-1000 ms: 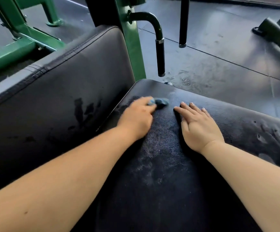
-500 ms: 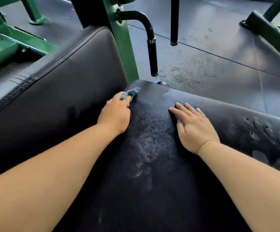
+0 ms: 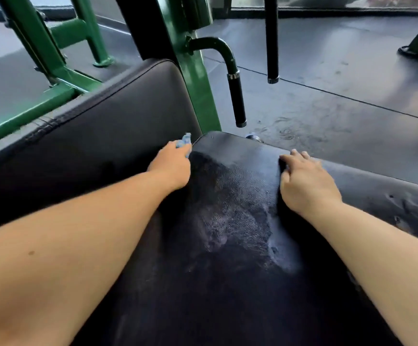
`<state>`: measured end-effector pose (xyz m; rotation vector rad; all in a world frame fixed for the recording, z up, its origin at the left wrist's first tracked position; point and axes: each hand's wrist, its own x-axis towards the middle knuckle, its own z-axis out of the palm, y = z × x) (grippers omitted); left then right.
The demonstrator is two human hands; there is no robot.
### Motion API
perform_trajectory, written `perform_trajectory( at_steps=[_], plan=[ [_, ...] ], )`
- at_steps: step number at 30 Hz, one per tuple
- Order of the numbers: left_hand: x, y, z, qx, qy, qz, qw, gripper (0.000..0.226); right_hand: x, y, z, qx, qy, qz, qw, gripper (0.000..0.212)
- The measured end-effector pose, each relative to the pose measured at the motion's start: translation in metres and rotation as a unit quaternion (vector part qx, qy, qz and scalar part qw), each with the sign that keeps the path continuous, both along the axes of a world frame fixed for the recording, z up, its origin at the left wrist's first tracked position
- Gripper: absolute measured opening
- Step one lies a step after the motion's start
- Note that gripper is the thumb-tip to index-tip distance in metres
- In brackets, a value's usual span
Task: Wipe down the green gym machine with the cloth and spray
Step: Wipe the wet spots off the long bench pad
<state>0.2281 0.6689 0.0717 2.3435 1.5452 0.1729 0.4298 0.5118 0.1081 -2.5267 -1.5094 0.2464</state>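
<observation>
Head view, looking down along both bare forearms onto the black seat pad [image 3: 228, 196] of the green gym machine [image 3: 198, 91]. Left hand [image 3: 171, 166] sits at the far-left corner of the seat, right at the seam where it meets the black back pad [image 3: 103, 136]. Its fingers are curled in around a small blue cloth [image 3: 184, 142]; only a crumpled tuft of the cloth shows past the fingertips, against the lower edge of the back pad and just near of the green upright. Right hand [image 3: 305, 181] lies palm down on the seat toward its far-right edge, fingers nearly straight and close together, holding nothing; the fingertips reach the rim of the pad. Hands are well apart, with a pale, damp-looking sheen on the textured vinyl between them, running near from the middle of the seat. Right end of the seat shows scuffed, pitted marks. Beyond the seat a curved bar with a black grip [image 3: 238, 101] hangs down from the upright, and a second black bar [image 3: 271, 38] hangs just right of it. Dark rubber floor [image 3: 328, 71] far and right, with seams and swirl marks. More green frame tubing [image 3: 28, 111] on the far left, behind the back pad. Slight motion blur on the left side.
</observation>
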Motion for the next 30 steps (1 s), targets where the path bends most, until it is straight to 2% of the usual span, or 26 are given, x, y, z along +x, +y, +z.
perform_trajectory(
  at_steps=[2, 3, 7, 9, 13, 15, 17, 19, 21, 23, 25, 27, 29, 30],
  plan=[
    [0.012, -0.017, 0.0, 0.002, -0.039, 0.027, 0.999, 0.041, 0.0, -0.002, -0.007, -0.016, -0.014, 0.005, 1.0, 0.045],
    [0.024, -0.039, 0.002, 0.018, -0.062, 0.004, 0.998, 0.04, 0.0, -0.002, -0.008, -0.013, -0.019, 0.006, 1.0, 0.045],
    [0.031, -0.109, 0.007, 0.05, -0.152, -0.216, 0.963, 0.048, 0.004, 0.001, -0.01, -0.015, -0.025, 0.001, 1.0, 0.048],
    [0.015, -0.093, 0.006, 0.028, -0.131, -0.271, 0.953, 0.05, 0.003, 0.002, -0.009, -0.015, -0.016, 0.008, 1.0, 0.049],
    [0.015, -0.065, 0.003, 0.019, -0.13, -0.156, 0.979, 0.048, 0.006, 0.003, 0.003, -0.03, 0.021, 0.028, 0.999, 0.05],
    [0.034, -0.098, 0.008, 0.002, -0.137, -0.18, 0.974, 0.055, 0.016, 0.001, 0.013, -0.024, 0.093, 0.013, 0.995, 0.047],
    [0.043, -0.146, 0.015, -0.013, -0.156, -0.286, 0.945, 0.057, 0.03, -0.003, 0.028, 0.021, 0.145, -0.031, 0.989, 0.041],
    [0.04, -0.188, 0.018, 0.005, -0.179, -0.395, 0.901, 0.051, 0.045, -0.012, 0.043, 0.076, 0.142, -0.075, 0.984, 0.038],
    [0.039, -0.19, 0.022, 0.026, -0.165, -0.465, 0.869, 0.052, 0.053, -0.023, 0.051, 0.129, 0.149, -0.107, 0.975, 0.047],
    [0.046, -0.166, 0.022, 0.061, -0.12, -0.465, 0.875, 0.057, 0.055, -0.035, 0.052, 0.124, 0.148, -0.119, 0.974, 0.047],
    [0.059, -0.133, 0.026, 0.052, -0.084, -0.347, 0.933, 0.059, 0.056, -0.047, 0.049, 0.114, 0.137, -0.126, 0.976, 0.052],
    [0.069, -0.129, 0.03, 0.019, -0.084, -0.265, 0.96, 0.058, 0.058, -0.055, 0.046, 0.118, 0.122, -0.131, 0.977, 0.05],
    [0.076, -0.164, 0.033, 0.062, -0.107, -0.338, 0.933, 0.059, 0.065, -0.06, 0.044, 0.109, 0.101, -0.135, 0.98, 0.039],
    [0.076, -0.188, 0.034, 0.063, -0.117, -0.412, 0.902, 0.058, 0.071, -0.063, 0.044, 0.096, 0.091, -0.136, 0.982, 0.038]
  ],
)
